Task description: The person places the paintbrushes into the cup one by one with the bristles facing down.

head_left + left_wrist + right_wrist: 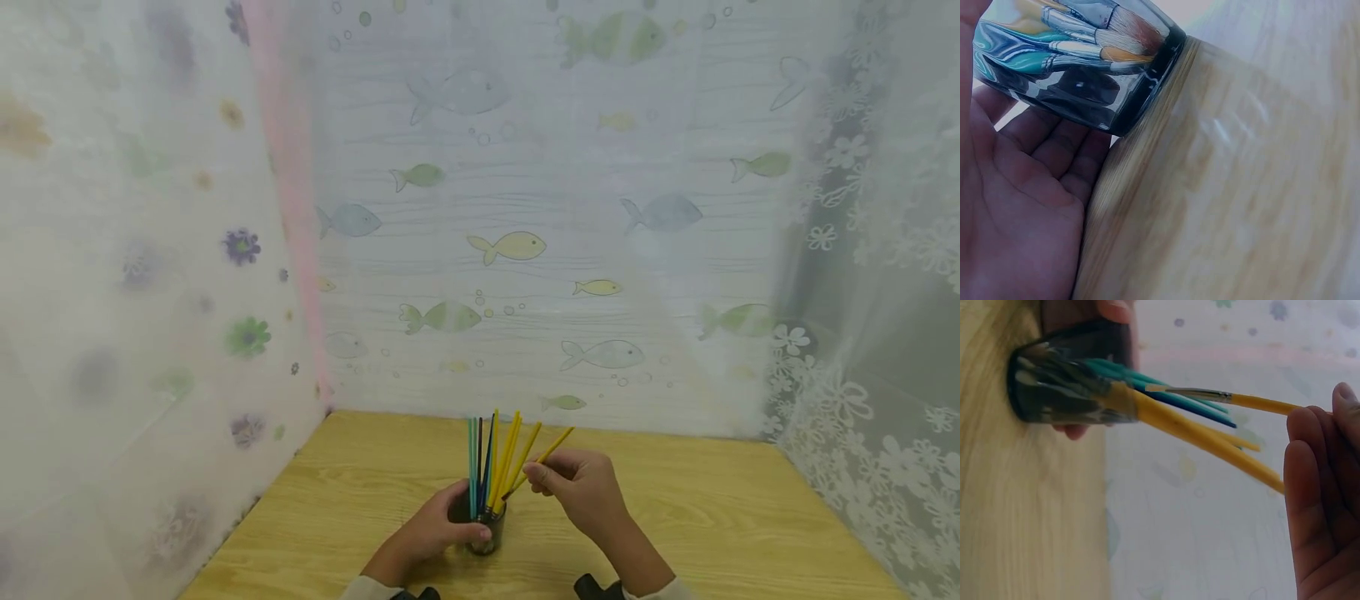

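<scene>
Near the front of the table, a dark see-through cup holds several paintbrushes, bristles down, with teal, dark blue and yellow handles pointing up. My left hand grips the cup from its left side, thumb across the front. Through its wall in the left wrist view, brush bristles and metal ferrules show. To the right, my right hand pinches a thin yellow paintbrush by its handle. That brush slants, its bristle end just outside the cup's rim in the right wrist view. Other yellow brushes lean out of the cup beside it.
The cup stands on a wood-grain table. Behind it hangs a pale curtain with printed fish. A flower-print curtain closes the left side, and a sheer one with white flowers the right.
</scene>
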A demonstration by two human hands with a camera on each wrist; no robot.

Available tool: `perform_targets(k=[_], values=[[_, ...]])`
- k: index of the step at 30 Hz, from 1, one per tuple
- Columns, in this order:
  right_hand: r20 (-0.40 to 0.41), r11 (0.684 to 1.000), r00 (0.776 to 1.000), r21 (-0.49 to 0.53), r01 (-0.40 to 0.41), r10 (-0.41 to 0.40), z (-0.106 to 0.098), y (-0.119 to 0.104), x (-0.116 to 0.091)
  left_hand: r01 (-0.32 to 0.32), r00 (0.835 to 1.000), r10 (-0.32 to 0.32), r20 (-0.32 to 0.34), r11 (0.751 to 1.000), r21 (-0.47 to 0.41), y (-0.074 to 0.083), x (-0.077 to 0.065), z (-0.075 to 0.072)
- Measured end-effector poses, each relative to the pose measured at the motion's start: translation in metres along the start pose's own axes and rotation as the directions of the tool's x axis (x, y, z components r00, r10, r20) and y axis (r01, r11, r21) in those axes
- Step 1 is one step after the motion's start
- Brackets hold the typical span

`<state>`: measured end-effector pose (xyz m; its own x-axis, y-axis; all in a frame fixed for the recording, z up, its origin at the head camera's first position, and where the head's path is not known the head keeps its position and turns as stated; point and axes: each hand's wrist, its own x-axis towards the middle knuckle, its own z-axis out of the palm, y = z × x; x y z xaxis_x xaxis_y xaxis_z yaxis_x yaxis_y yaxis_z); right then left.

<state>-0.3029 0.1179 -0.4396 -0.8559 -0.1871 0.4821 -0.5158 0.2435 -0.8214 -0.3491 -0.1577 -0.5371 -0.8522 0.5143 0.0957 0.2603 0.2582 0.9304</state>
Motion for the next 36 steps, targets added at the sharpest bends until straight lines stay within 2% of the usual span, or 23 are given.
perform_targets(k=[5,11,16,19,24,32,36], values=[[0.074,0.999,0.996,-0.006,-0.04,0.04,0.01,0.003,-0.001,-0.004,1.0,0.003,-0.007,1.0,-0.003,0.001,0.0,0.0],[0.104,0.997,0.992,0.005,-0.077,0.076,0.019,0.01,-0.004,-0.033,0.999,0.034,0.023,0.999,-0.032,0.003,0.0,0.0],[0.156,0.997,0.985,-0.051,-0.065,0.072,0.024,0.019,-0.007,-0.011,1.0,0.011,0.003,1.0,0.01,0.003,0.0,0.001],[0.188,0.994,0.979,-0.087,-0.068,0.083,0.026,0.024,-0.008,-0.018,1.0,0.018,-0.004,1.0,0.026,0.003,0.001,0.002],[0.205,0.99,0.973,-0.107,-0.089,0.109,0.03,0.029,-0.007,-0.052,0.999,0.052,0.015,0.999,0.003,0.003,0.004,0.002],[0.236,0.983,0.962,-0.153,-0.1,0.135,0.03,0.032,-0.006,-0.032,0.999,0.032,0.007,0.999,0.034,0.0,0.007,0.0],[0.304,0.966,0.939,-0.247,-0.082,0.157,0.015,0.029,-0.006,-0.057,0.997,0.06,0.049,0.996,-0.072,0.0,0.007,-0.002]])
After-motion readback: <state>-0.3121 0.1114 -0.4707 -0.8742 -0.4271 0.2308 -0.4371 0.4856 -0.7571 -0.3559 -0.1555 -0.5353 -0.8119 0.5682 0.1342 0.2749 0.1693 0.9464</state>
